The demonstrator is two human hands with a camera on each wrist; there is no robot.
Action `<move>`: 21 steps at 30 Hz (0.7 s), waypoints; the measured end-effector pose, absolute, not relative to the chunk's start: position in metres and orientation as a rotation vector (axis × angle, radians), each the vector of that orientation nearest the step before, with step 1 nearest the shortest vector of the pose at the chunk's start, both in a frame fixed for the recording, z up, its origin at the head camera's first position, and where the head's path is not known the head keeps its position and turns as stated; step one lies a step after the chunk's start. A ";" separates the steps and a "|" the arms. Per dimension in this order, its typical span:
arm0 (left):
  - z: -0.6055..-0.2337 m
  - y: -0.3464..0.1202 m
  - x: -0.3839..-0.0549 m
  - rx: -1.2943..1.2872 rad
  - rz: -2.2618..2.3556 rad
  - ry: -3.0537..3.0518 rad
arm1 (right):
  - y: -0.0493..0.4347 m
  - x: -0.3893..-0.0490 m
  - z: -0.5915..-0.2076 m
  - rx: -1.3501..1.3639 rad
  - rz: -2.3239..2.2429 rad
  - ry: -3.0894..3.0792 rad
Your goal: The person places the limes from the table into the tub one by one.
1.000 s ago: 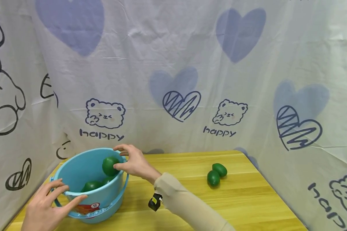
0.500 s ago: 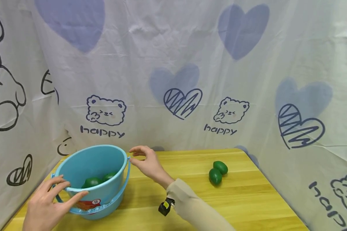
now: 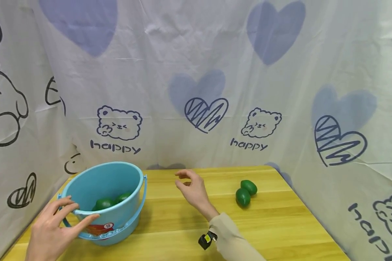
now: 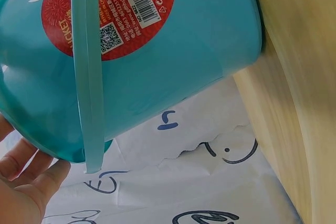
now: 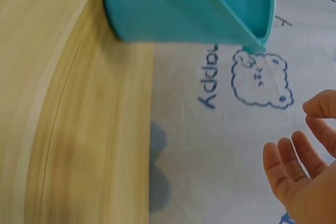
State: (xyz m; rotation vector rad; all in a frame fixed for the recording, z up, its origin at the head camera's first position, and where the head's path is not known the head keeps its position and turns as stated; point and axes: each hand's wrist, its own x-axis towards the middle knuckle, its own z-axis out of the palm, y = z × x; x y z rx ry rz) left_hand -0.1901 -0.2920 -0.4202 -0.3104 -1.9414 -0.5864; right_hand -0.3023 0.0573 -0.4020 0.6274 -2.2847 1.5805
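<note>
At the left of the table stands a light blue bucket (image 3: 125,217) with a red label and a hanging handle. Inside it lie dark green oval fruits (image 3: 104,204), partly hidden by the wall. My left hand (image 3: 50,230) grips the bucket's near left rim; the left wrist view shows its fingers and thumb (image 4: 50,179) at that rim. Over the table, right of the bucket, my right hand (image 3: 194,188) hovers with loosely bent fingers and holds nothing. Two more dark green fruits, a front one (image 3: 243,197) and a back one (image 3: 249,187), lie together farther right.
The yellow wood-grain table (image 3: 183,232) ends at the back against a pale curtain (image 3: 163,72) printed with hearts and bears. More curtain hangs along the left and right sides. A small black device (image 3: 207,240) sits on the right wrist.
My right hand let a green fruit go into the bucket, then moved right, away from the rim. My left hand stays at the bucket's rim.
</note>
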 end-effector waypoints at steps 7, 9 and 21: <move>-0.417 -0.291 -0.189 -0.294 -0.582 -1.968 | 0.080 -0.311 -0.412 0.659 1.350 -2.309; -0.417 -0.291 -0.189 -0.295 -0.580 -1.967 | 0.087 -0.313 -0.414 0.646 1.311 -2.326; -0.422 -0.292 -0.192 -0.342 -0.576 -1.915 | 0.126 -0.319 -0.431 0.492 1.063 -2.467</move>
